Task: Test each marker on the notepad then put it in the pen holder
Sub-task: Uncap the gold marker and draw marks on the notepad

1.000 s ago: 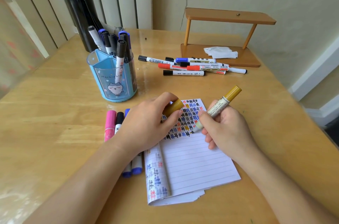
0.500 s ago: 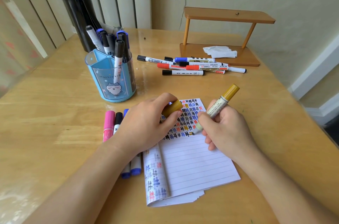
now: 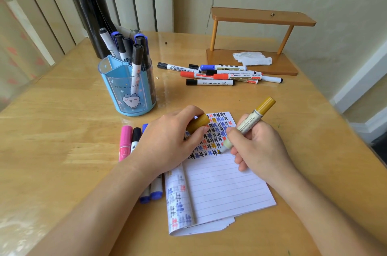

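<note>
My right hand (image 3: 261,146) grips a gold marker (image 3: 249,122), its tip touching the lined notepad (image 3: 219,184) among rows of coloured test marks. My left hand (image 3: 167,142) rests on the notepad's upper left corner and pinches the marker's gold cap (image 3: 199,122). The blue transparent pen holder (image 3: 127,88) stands behind my left hand with several markers upright in it. A pile of markers (image 3: 217,73) lies on the table beyond the notepad. More markers, a pink one (image 3: 125,142) among them, lie left of the notepad, partly hidden under my left forearm.
A tall black bottle (image 3: 88,8) stands behind the pen holder. At the back right is a small wooden shelf (image 3: 261,19) with a crumpled white tissue (image 3: 251,58) on its base. The table's right edge runs close to my right arm.
The marker tip has moved slightly down and left along the row of marks. My left hand keeps hold of the cap in the same place.
</note>
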